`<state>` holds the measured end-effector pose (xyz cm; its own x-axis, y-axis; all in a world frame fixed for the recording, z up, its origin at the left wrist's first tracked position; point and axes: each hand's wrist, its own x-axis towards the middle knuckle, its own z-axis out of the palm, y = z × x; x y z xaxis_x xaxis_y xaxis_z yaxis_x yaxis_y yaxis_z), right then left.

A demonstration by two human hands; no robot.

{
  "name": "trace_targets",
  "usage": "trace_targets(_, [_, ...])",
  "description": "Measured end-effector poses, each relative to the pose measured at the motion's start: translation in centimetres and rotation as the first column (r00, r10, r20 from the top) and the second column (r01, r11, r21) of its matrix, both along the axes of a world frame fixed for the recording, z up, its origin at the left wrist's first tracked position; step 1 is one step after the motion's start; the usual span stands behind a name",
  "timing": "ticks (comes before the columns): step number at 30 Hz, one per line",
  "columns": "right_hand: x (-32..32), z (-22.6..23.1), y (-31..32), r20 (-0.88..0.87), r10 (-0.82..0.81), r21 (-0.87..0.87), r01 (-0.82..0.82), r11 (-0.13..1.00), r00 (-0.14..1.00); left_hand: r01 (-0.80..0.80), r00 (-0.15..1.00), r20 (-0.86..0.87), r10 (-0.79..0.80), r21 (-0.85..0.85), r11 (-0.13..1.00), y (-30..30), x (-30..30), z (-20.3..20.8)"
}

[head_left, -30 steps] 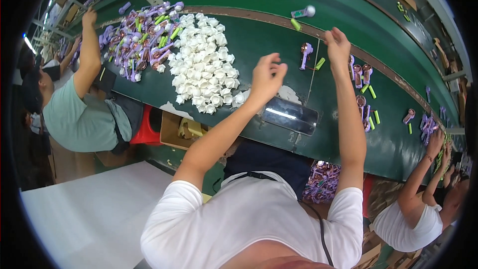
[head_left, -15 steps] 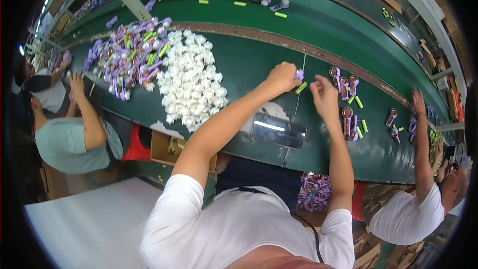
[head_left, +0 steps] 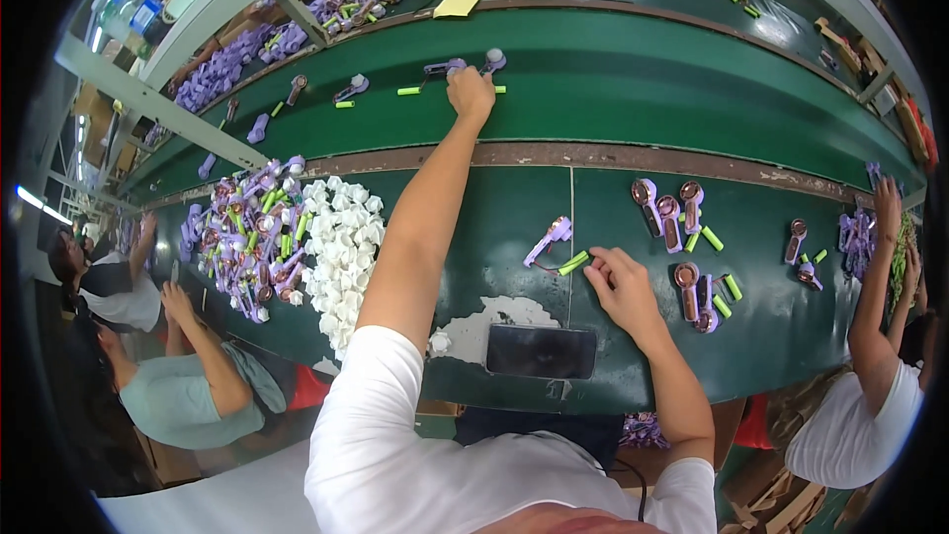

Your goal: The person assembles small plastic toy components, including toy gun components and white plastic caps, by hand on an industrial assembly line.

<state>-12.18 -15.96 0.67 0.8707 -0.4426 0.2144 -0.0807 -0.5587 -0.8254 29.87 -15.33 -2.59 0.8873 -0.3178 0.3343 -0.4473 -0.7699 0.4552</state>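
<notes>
My left hand is stretched over the green belt. Its fingers bend down between a purple handheld unit and another with a white cap. The fingertips are hidden, so I cannot tell whether they grip anything. Over the worktable, my right hand is loosely curled, thumb and forefinger apart. Its fingertips are at the end of a green cylindrical cell. A thin wire joins that cell to a purple handle-shaped unit lying on the table.
A heap of purple units and a pile of white caps lie left. A dark phone rests near the front edge. Several round-headed units lie right. A metal post slants across the left. Co-workers sit on both sides.
My left hand has moved from the worktable out to the belt, leaving the purple unit on the table. My right hand stays by the green cell. The view has shifted.
</notes>
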Motion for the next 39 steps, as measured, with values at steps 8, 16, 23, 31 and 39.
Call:
trace_targets(8, [-0.4,0.3,-0.5,0.046,-0.026,0.028,0.024,0.999,0.999,-0.027,0.958,-0.281,0.052,0.091,0.995,-2.2,1.3,1.5])
trace_targets(16, [0.3,0.2,-3.0,0.222,-0.236,0.399,0.133,0.907,0.946,0.127,0.118,-0.51,-0.852,-0.843,0.523,1.2,-10.2,6.9])
trace_targets(23, [2.7,5.9,-2.5,0.511,-0.194,0.56,-0.153,0.814,0.838,0.049,-0.107,-0.327,-0.939,-0.945,0.323,8.3,-26.0,12.9])
trace_targets(31, [-0.1,8.4,0.9,0.594,-0.171,0.623,-0.315,0.716,0.786,0.164,0.111,-0.182,-0.977,-0.966,0.199,11.2,-31.4,12.8])
trace_targets(39, [-0.6,9.6,2.2,0.577,-0.176,0.649,-0.316,0.692,0.797,0.186,0.196,-0.153,-0.969,-0.964,0.19,12.2,-32.9,13.1])
